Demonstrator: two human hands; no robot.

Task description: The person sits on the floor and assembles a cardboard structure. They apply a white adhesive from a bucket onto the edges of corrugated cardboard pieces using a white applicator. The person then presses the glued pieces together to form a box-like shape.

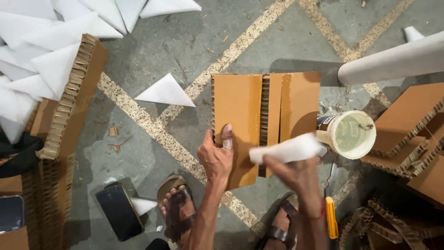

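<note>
While the left hand (pixel 215 157) pins the slotted board (pixel 266 122) flat, the right hand (pixel 296 176), pinching a foam piece (pixel 286 149), should probably line it squarely over the slot (pixel 264 125).

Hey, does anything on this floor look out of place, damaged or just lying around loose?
A black phone lies flat on the bare floor beside the sandalled foot, where it could be stepped on. One white foam triangle sits alone, apart from the heap. Torn cardboard strips are scattered at lower right.
</note>
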